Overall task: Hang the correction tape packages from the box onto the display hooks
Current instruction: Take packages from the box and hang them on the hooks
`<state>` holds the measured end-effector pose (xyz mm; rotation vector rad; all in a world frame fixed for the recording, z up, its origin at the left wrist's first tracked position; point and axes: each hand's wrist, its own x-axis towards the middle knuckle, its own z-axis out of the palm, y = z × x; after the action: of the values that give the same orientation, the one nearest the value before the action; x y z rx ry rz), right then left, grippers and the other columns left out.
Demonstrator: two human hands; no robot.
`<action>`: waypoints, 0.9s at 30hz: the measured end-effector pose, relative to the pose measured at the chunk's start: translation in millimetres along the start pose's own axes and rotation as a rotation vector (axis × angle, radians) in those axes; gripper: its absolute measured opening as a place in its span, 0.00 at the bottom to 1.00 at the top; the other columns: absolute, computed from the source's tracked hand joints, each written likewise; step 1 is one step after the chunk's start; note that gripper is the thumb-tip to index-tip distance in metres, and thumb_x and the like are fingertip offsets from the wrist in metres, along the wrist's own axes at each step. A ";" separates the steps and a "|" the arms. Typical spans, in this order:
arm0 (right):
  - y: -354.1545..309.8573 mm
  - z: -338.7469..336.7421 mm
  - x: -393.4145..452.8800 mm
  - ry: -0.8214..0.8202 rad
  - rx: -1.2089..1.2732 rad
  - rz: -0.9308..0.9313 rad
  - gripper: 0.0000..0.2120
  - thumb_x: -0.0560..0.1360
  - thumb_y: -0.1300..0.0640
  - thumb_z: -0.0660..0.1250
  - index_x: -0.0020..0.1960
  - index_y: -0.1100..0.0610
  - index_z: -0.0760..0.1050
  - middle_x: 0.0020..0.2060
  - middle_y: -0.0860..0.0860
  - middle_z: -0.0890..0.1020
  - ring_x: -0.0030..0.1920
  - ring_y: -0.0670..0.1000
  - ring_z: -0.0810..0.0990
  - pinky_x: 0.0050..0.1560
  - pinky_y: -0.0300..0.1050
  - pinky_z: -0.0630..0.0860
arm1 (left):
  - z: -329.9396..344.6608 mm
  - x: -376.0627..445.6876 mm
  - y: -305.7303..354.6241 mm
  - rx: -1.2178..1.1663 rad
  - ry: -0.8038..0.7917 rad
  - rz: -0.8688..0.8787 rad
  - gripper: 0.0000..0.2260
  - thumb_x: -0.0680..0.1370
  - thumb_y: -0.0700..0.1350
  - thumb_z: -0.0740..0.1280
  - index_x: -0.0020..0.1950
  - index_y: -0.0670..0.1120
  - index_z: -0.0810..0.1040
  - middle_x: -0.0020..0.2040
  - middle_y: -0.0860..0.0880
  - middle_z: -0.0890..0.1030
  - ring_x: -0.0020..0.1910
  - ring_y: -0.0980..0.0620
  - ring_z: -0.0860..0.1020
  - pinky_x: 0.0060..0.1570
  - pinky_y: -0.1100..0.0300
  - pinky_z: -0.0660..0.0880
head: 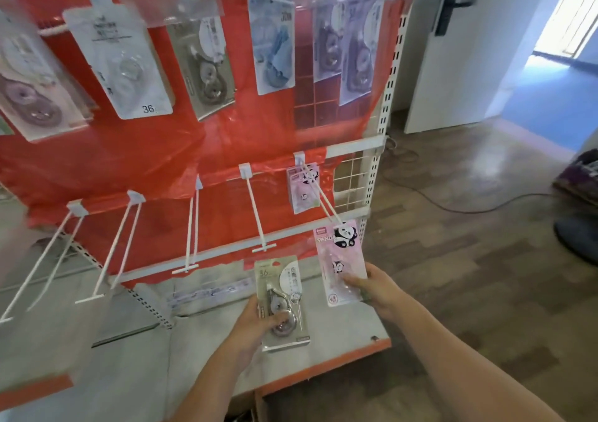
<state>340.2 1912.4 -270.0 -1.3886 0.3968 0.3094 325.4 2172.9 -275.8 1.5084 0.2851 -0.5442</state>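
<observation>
Two pink panda packages (341,261) — one at the hook (318,192) tip, pinched by right hand (372,287) fingers; another (304,187) hung at the back. One grey package (283,302), marked 36, gripped by left hand (259,321) over the shelf (339,327). Four bare hooks leftward.

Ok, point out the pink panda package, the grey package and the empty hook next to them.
pink panda package (339,260), head view, middle of the card.
grey package (284,295), head view, on the clear blister.
empty hook (257,214), head view, midway along its rod.
</observation>
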 end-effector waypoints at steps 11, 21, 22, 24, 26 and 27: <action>-5.0 -7.9 27.2 -0.045 0.017 0.029 0.13 0.73 0.65 0.69 0.56 0.59 0.76 0.49 0.56 0.83 0.47 0.53 0.83 0.51 0.49 0.79 | -1.8 58.6 2.4 -0.026 -0.032 -0.034 0.27 0.64 0.38 0.77 0.61 0.49 0.75 0.54 0.48 0.83 0.54 0.48 0.81 0.58 0.50 0.76; -50.3 8.4 119.8 0.039 -0.071 0.068 0.02 0.72 0.61 0.72 0.42 0.57 0.79 0.34 0.50 0.81 0.35 0.49 0.78 0.36 0.40 0.75 | 0.5 91.8 0.1 -0.041 0.088 -0.029 0.44 0.46 0.50 0.85 0.59 0.43 0.76 0.50 0.42 0.84 0.51 0.42 0.82 0.53 0.49 0.77; -56.5 10.2 130.6 0.042 -0.095 0.062 0.04 0.72 0.58 0.73 0.44 0.58 0.80 0.35 0.52 0.81 0.36 0.50 0.78 0.39 0.42 0.75 | 0.4 94.7 -1.2 -0.041 0.101 -0.029 0.43 0.49 0.47 0.85 0.60 0.40 0.75 0.50 0.41 0.84 0.51 0.40 0.81 0.53 0.48 0.77; -68.1 15.6 152.0 0.031 -0.147 0.059 0.13 0.71 0.53 0.73 0.50 0.61 0.80 0.41 0.56 0.83 0.41 0.54 0.79 0.42 0.45 0.75 | 0.5 98.6 -1.6 -0.059 0.130 -0.030 0.34 0.59 0.38 0.81 0.63 0.39 0.73 0.52 0.40 0.83 0.53 0.40 0.81 0.53 0.49 0.78; -79.7 23.4 169.2 0.035 -0.157 0.053 0.15 0.71 0.53 0.74 0.52 0.62 0.78 0.46 0.57 0.82 0.46 0.56 0.80 0.45 0.45 0.76 | 1.8 102.2 -0.9 -0.070 0.132 -0.019 0.29 0.65 0.31 0.77 0.64 0.37 0.73 0.53 0.39 0.83 0.53 0.41 0.81 0.52 0.52 0.79; -83.1 27.6 177.9 0.038 -0.135 0.052 0.16 0.70 0.55 0.75 0.52 0.63 0.78 0.47 0.58 0.82 0.48 0.57 0.81 0.47 0.46 0.77 | 2.9 104.0 -0.2 -0.072 0.128 -0.017 0.29 0.65 0.31 0.77 0.65 0.37 0.72 0.53 0.39 0.83 0.54 0.41 0.81 0.53 0.52 0.78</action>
<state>538.1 1922.9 -272.0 -1.5195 0.4507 0.3586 413.2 2153.2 -328.0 1.4740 0.4127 -0.4470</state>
